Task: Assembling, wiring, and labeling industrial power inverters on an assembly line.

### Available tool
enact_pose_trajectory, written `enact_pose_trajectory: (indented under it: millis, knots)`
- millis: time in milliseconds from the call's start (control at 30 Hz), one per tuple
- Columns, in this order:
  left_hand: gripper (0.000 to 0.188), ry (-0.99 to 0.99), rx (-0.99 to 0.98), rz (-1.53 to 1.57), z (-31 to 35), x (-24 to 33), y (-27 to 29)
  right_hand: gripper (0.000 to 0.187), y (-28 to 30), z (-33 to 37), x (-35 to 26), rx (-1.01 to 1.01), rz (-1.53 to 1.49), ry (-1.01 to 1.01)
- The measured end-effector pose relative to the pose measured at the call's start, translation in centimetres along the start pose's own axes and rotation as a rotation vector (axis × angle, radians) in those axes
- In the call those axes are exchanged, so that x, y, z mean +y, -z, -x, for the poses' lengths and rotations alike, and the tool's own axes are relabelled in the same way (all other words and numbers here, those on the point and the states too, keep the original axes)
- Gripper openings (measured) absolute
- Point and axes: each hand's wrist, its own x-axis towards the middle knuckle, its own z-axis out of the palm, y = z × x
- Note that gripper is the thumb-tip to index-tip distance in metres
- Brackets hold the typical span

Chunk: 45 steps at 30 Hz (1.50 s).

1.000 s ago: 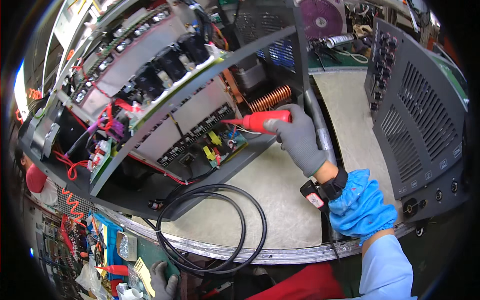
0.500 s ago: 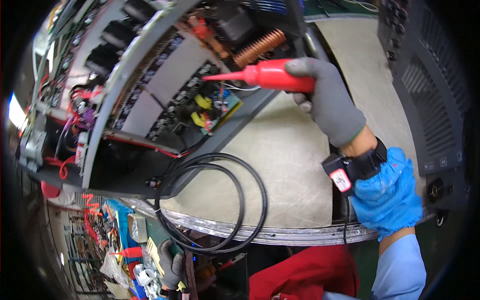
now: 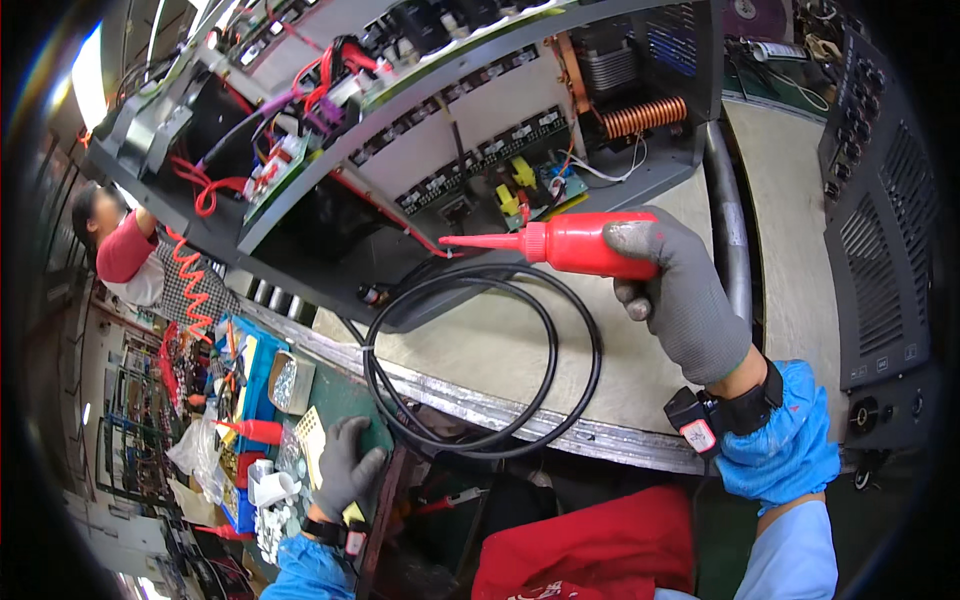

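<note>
My right hand point(image 3: 690, 300), in a grey glove, is wrapped round a red squeeze bottle point(image 3: 580, 245). Its long thin nozzle points left, in front of an open grey equipment case point(image 3: 440, 280). Inside that case are circuit boards, a copper coil point(image 3: 645, 117) and red wires. Below the bottle a looped black cable point(image 3: 550, 350) hangs partly over the bench edge. Down at the left, my gloved left hand point(image 3: 345, 468) lies with thumb and fingers apart beside a pale yellow dotted sheet point(image 3: 312, 445); whether it touches the sheet I cannot tell.
A dark vented panel unit point(image 3: 880, 250) stands on the right. On the lower left are a blue bin point(image 3: 265, 375), a box of small metal parts point(image 3: 291, 382), white cups point(image 3: 272, 488) and another red bottle point(image 3: 258, 431). A person point(image 3: 125, 245) is at far left.
The view has shifted, so the case sits farther right and higher. My right hand still grips the bottle. My left hand shows more fully, and a person has come into view.
</note>
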Motion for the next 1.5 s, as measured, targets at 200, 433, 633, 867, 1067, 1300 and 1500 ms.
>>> enact_pose_trajectory:
  millis: [200,433,633,867,1067,1300,1500]
  knots:
    - [0.053,0.147,0.164,0.526,-6.7,2.1,4.9,0.036,-1.6,4.8,4.1,0.034,-0.143,-0.105]
    - [0.043,-0.015,0.422,0.616,-13.7,6.9,5.5,0.044,-1.2,10.9,9.7,0.205,-0.424,-0.396]
    - [0.034,0.091,0.587,0.505,-17.7,4.8,6.2,0.049,1.6,13.7,10.5,0.150,-0.326,-0.344]
    - [0.030,0.236,0.745,0.393,-18.4,5.8,5.1,0.044,1.7,16.3,9.6,0.230,-0.472,-0.306]
    - [0.032,0.263,0.777,0.436,-16.7,8.2,5.8,0.046,-0.6,19.3,6.2,0.312,-0.421,-0.222]
    - [0.032,0.288,0.655,0.431,-14.8,8.8,6.3,0.043,-7.2,12.6,-3.6,0.165,-0.042,0.434]
    - [0.030,0.246,0.702,0.455,-14.9,9.1,6.0,0.040,-8.5,4.6,-6.4,0.094,0.067,0.461]
